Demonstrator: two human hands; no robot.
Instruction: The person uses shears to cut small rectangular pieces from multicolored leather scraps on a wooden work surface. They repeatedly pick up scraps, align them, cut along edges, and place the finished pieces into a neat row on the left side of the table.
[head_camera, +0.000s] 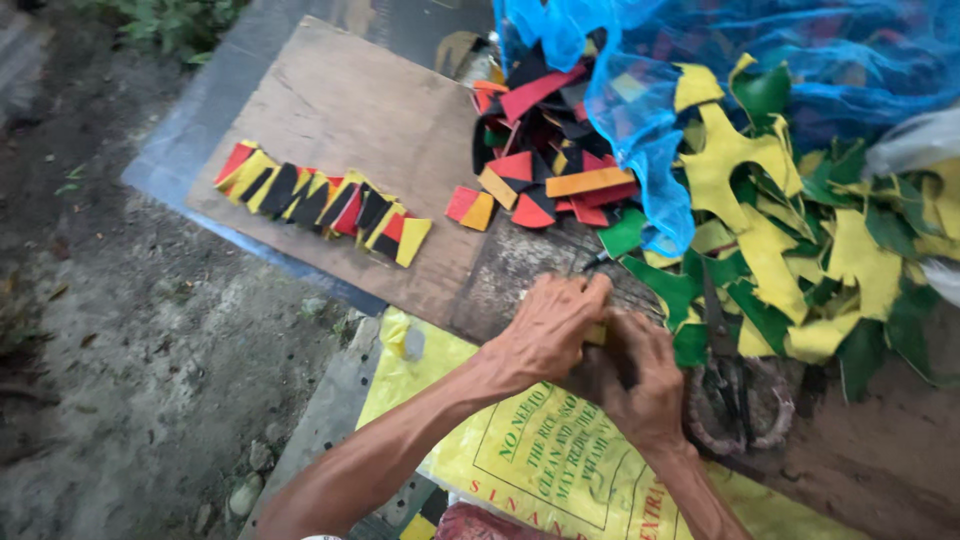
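L hand (548, 325) and R hand (640, 375) are pressed close together, fingers curled, knuckles up, both pinching a small yellow piece (596, 334) btwn them at the wooden board's (340, 110) near edge. Piece mostly hidden; its long axis prob. runs left-right. Scissors (730, 385) lie just beside R hand, blades pointing away. Flat foam-like scraps (790, 240), green and yellow, jagged; a row of red/black/yellow strips (320, 203) lies overlapped.

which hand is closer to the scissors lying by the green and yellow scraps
Right. The right hand lies just beside the scissors, almost touching the handles. The left hand sits farther off, on the right hand's other side.
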